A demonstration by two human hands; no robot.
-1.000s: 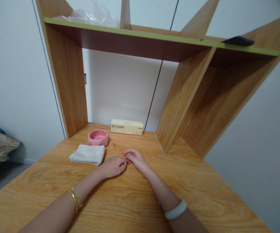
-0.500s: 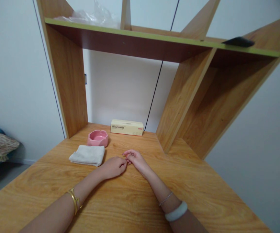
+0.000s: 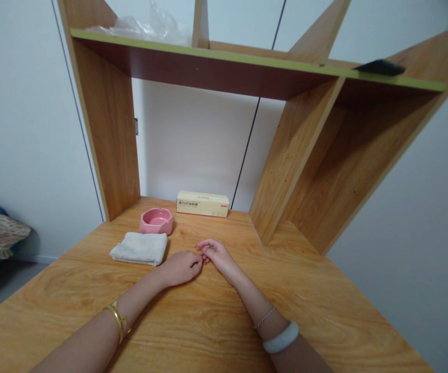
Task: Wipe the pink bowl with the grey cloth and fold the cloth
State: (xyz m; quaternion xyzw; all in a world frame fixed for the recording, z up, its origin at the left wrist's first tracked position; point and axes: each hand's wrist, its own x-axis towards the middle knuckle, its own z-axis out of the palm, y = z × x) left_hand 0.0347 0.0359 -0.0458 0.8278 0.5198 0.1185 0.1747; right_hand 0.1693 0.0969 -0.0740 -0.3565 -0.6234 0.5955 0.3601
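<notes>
At wooden table, left hand curls knuckles-up, fingertips hidden; cannot tell how tightly it closes. Right hand, half open with fingers loosely bent, meets left hand at fingers. Folded white cloth lies just left of left hand, close to wrist; pink faceted dish sits just beyond cloth. Pale yellow box with printed lettering rests farther back, near far edge, between wooden upright panels.

You had a smooth wood-grain desk, a matt cloth towel, a glossy bowl, a card box and a shiny metal bangle.
</notes>
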